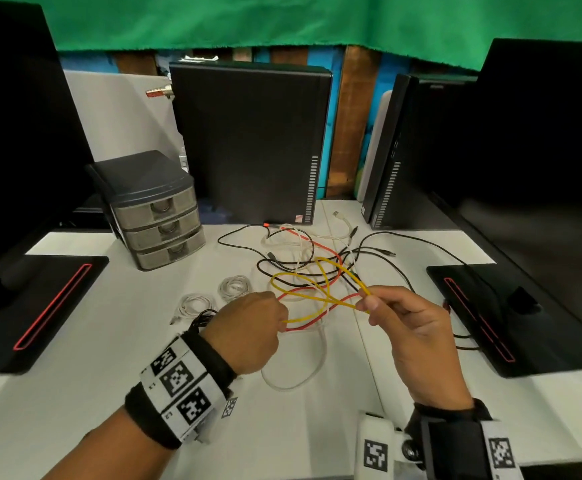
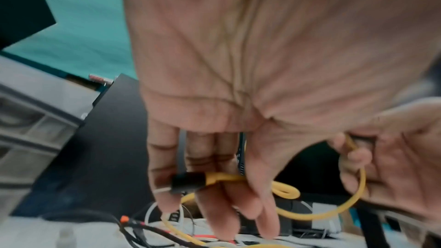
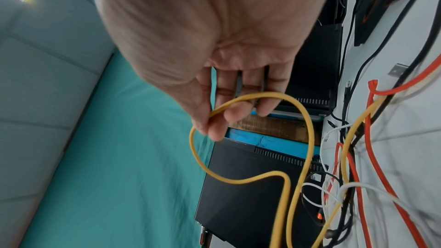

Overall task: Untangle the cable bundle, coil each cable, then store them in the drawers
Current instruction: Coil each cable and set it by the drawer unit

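While both hands were up over the white table (image 1: 75, 393), the yellow cable (image 1: 308, 297) ran between them like a little bridge, going side to side in front of the person. The left hand (image 1: 248, 334) had its fingers curled around one end of that cable, and the left wrist view showed the black plug (image 2: 187, 183) tucked in those fingers. The right hand (image 1: 410, 334) pinched the yellow cable between thumb and finger, with a loop hanging from the pinch. From the right hand's pinch, more yellow loops went away from the person and into the messy pile (image 1: 317, 258), where they lay mixed up with the red cable (image 1: 320, 323), the black cables and the white ones. So the stuck part lay ahead of both hands, a bit nearer to the right hand. I think the yellow cable needed to be pulled back toward the person to come free, and the red cable might have come along with it. The drawers (image 1: 163, 233) stood on the left side, near the left hand, and all three looked closed. Two white coils (image 1: 234, 287) and a dark one sat on the table between the drawers and the left hand. Monitor stands (image 1: 511, 317) boxed in both sides, but the table close to the person had room for coiling.
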### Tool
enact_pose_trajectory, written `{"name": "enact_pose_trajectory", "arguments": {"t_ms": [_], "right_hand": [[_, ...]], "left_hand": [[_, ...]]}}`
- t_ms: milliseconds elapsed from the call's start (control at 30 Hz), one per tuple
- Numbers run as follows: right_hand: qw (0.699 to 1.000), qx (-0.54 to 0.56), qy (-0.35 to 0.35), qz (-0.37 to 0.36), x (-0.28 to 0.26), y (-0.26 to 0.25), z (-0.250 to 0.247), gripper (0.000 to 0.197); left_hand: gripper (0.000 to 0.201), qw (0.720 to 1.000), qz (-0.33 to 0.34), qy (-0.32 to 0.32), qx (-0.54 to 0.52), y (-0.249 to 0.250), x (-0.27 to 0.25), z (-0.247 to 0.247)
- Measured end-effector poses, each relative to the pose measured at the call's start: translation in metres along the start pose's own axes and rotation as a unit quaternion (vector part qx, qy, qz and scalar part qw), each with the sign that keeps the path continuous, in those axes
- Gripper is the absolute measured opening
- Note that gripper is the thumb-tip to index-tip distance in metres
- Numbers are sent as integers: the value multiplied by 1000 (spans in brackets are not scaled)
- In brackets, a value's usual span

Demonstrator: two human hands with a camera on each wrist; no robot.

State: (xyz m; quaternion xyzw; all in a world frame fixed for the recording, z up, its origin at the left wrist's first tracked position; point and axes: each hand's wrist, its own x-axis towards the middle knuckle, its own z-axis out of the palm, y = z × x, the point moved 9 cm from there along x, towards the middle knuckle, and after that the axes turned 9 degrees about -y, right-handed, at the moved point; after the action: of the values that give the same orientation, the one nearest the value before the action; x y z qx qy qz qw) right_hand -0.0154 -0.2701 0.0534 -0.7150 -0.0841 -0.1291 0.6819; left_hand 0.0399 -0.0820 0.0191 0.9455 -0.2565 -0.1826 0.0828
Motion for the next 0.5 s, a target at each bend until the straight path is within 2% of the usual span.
{"name": "enact_pose_trajectory", "arguments": {"t_ms": [67, 133, 200, 267, 333, 367, 400, 433, 500], "right_hand": [[1000, -2, 5, 0, 0, 0, -2, 13], [1000, 2, 8, -1, -1, 0, -3, 15], [1000, 7, 7, -4, -2, -1, -3, 16], [1000, 7, -13, -8, -2, -3, 1, 16], [999, 3, -42, -10, -4, -6, 10, 14], [999, 3, -51, -13, -5, -7, 14, 14], [998, 4, -53, -16, -6, -8, 17, 13], [999, 6, -48, -19, -5, -8, 18, 13], [1000, 17, -18, -18, -4, -6, 18, 14]], "left_hand": [[33, 1000, 27, -2, -9, 9, -3, -3], [29, 992, 66, 6, -104, 15, -6, -9], [30, 971, 79, 34, -222, 16, -9, -21], [32, 930, 68, 67, -354, 12, -10, -31], [32, 858, 63, 72, -505, 9, -10, -33], [30, 831, 68, 71, -548, 8, -9, -34], [28, 825, 77, 77, -554, 8, -10, -37], [26, 845, 88, 92, -519, 7, -11, -41], [19, 914, 109, 143, -364, 9, -15, -49]]}}
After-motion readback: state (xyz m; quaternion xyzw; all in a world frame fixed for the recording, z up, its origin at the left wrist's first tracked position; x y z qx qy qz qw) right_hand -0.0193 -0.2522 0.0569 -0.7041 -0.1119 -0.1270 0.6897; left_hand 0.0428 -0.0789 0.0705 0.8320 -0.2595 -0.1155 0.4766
